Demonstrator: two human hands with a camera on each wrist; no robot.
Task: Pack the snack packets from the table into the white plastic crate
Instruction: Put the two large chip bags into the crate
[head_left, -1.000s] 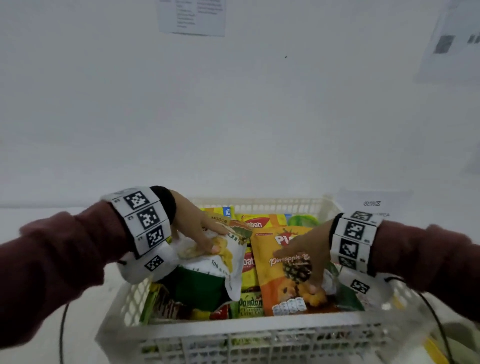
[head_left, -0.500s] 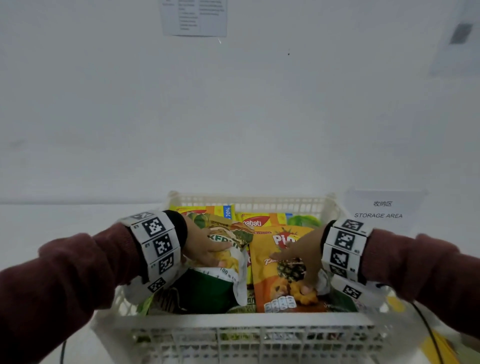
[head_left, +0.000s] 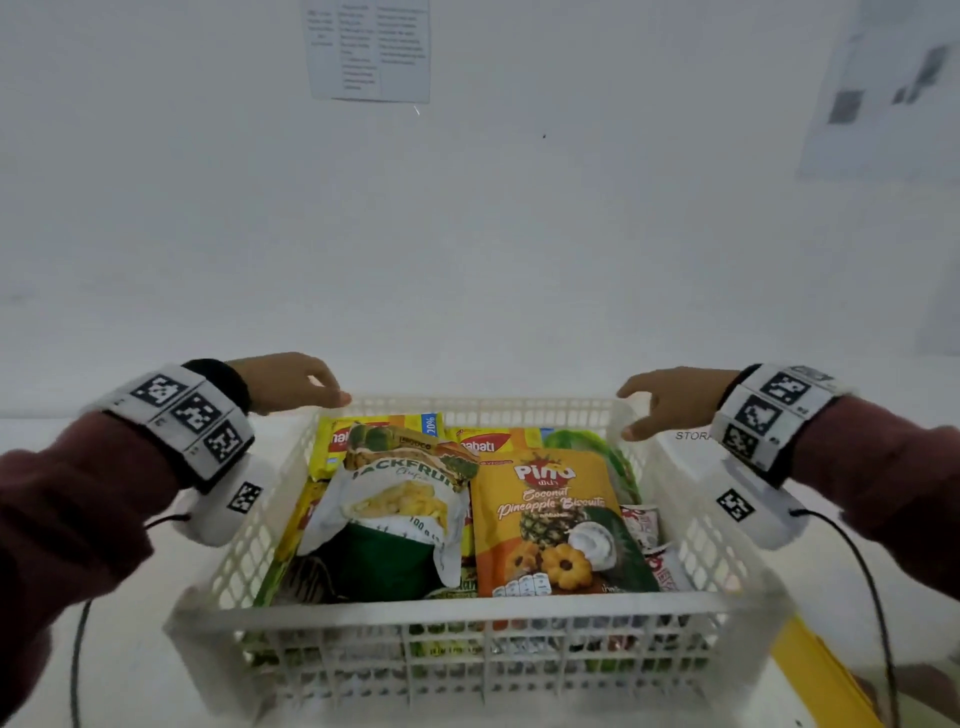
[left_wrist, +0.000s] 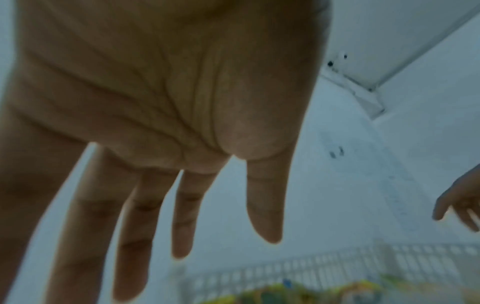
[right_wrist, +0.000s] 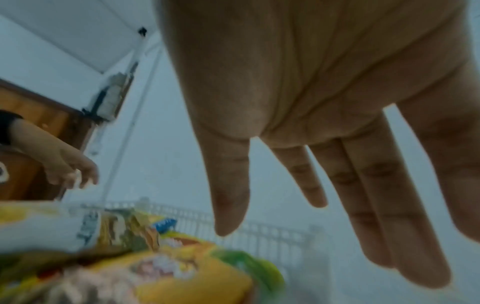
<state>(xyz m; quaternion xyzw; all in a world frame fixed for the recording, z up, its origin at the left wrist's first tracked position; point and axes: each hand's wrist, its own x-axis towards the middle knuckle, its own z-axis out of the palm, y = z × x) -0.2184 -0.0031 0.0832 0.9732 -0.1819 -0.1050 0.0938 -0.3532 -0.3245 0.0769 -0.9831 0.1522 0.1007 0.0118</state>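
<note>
The white plastic crate (head_left: 467, 618) stands on the table in front of me, full of snack packets. On top lie a white and green jackfruit packet (head_left: 400, 509) and an orange pineapple biscuit packet (head_left: 550, 519), with yellow packets (head_left: 374, 431) behind them. My left hand (head_left: 296, 384) hovers over the crate's far left corner, fingers straight and loose, holding nothing. My right hand (head_left: 670, 400) hangs over the far right corner, also empty. In the wrist views the left hand (left_wrist: 182, 205) and the right hand (right_wrist: 324, 185) show spread, relaxed fingers above the crate's wall (left_wrist: 337, 267).
A white wall rises close behind the table, with a paper notice (head_left: 369, 49) on it. A storage area label (head_left: 693, 435) lies by the crate's right side. A yellow strip (head_left: 821, 675) runs along the table's front right. Cables trail from both wrists.
Both hands have let go of the jackfruit and pineapple packets and lifted out of the crate, moving apart to its far corners. The two packets now lie flat in the crate.
</note>
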